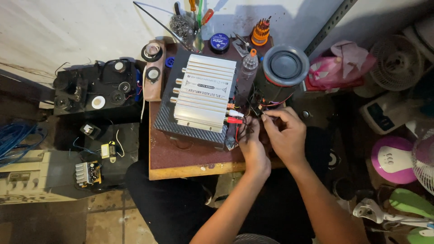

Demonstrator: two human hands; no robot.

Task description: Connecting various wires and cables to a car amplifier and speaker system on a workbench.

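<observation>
Two bare hands work close together at the right edge of a small wooden table (194,171), low over a tangle of thin red and black wires (253,113). The left hand (252,142) is curled with its fingertips down among the wires just beside the red and white plugs (234,117) at the back of a silver amplifier (204,92); whether it actually pinches a wire, I cannot tell from here. The right hand (285,133) sits just beside it, thumb and forefinger pressed together on a thin wire end near the base of a round speaker (284,68). That speaker stands upright with its cone facing up, touching the wire bundle. The amplifier lies flat on a dark carbon-patterned mat (181,126), its knobs turned to the left. Behind it stand a clear squeeze bottle with an orange tip (248,65), a blue round tin (219,41) and an orange holder of screwdriver bits (261,31). Left of the table, a black box (92,92) carries several small speaker drivers, and a small circuit board (88,174) lies on the floor below it.
</observation>
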